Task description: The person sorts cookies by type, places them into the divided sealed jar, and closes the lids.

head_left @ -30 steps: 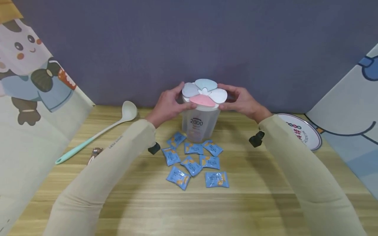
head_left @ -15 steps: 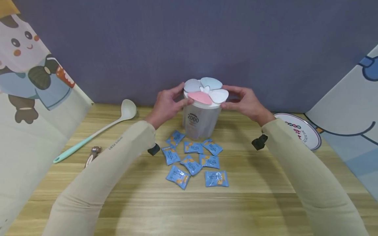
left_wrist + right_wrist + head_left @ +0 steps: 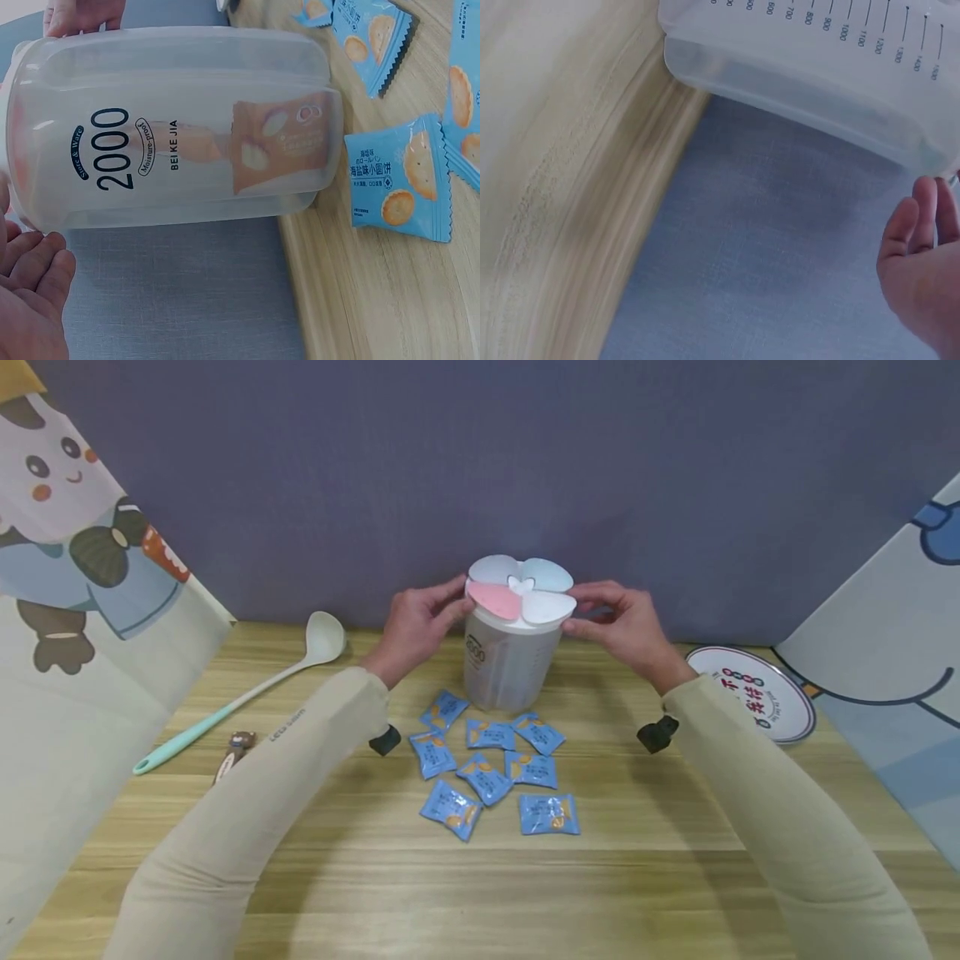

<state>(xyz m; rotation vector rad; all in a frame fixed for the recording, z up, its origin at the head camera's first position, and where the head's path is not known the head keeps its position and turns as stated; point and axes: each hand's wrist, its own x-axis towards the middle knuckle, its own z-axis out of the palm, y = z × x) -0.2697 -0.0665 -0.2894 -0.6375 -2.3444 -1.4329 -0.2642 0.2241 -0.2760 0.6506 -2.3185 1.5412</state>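
A translucent storage canister (image 3: 513,664) stands upright at the back of the table under a flower-shaped lid (image 3: 498,600) with one pink petal and several pale ones. My left hand (image 3: 414,631) grips the lid's rim from the left, thumb toward the front. On the opposite side, my right hand (image 3: 626,631) holds the same rim with thumb and fingers. Through the wall, the left wrist view shows "2000" printing and a brownish packet (image 3: 281,142) at the canister's bottom. Measuring marks run along the wall in the right wrist view.
Several blue biscuit packets (image 3: 486,778) lie in front of the canister. At left are a ladle (image 3: 326,639) with a mint handle and a small brown bear-topped item (image 3: 236,752). A white plate (image 3: 780,693) lies at right. A grey-blue panel (image 3: 480,468) rises behind.
Both hands have turned the canister with its lid: the pink petal and the "2000" print have swung from the front toward the left. The blue packets have stayed put.
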